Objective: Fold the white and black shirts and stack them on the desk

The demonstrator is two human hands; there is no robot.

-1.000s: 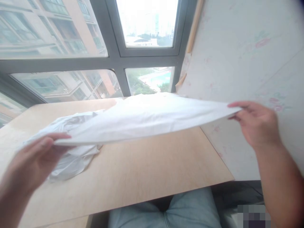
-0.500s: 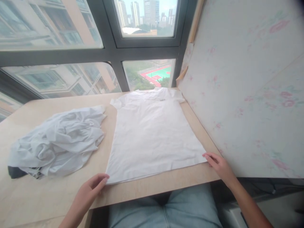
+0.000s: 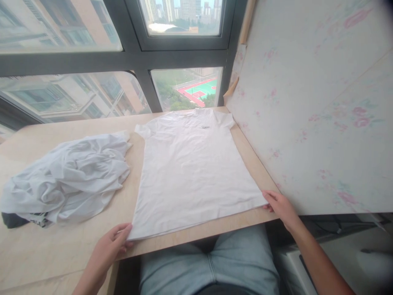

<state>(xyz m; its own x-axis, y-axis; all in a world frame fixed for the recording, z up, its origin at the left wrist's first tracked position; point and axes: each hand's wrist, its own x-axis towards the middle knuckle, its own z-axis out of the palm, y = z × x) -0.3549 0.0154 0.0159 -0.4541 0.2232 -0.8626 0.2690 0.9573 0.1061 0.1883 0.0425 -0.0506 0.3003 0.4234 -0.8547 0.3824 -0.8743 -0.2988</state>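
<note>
T-shirt (image 3: 196, 172): plain wht, w/ a small dk chest print (image 3: 205, 127), too tiny to read. Bunched cloth (image 3: 70, 176): also wht, approx. same shade, greyish in the folds, plus a blk patch (image 3: 14, 220) & a blk-and-wht graphic (image 3: 39, 219) at its near-left end. Tabletop (image 3: 30, 254): pale wood, lt. tan. Wallpaper (image 3: 307, 82): off-wht w/ scattered pink flowers (image 3: 360, 121) & soft grn leaves (image 3: 370, 106). Window frame (image 3: 123, 63): solid dk grey. Trim strip (image 3: 248, 20) by it: tan. Jeans (image 3: 245, 254): lt. blue, dk stitch lines (image 3: 211, 266) down the middle. Outside, sports court (image 3: 205, 87): grn w/ pinkish-red surround; trees (image 3: 176, 102): grn; nearby bldg. (image 3: 76, 90): cream/grey w/ peach parts.
</note>
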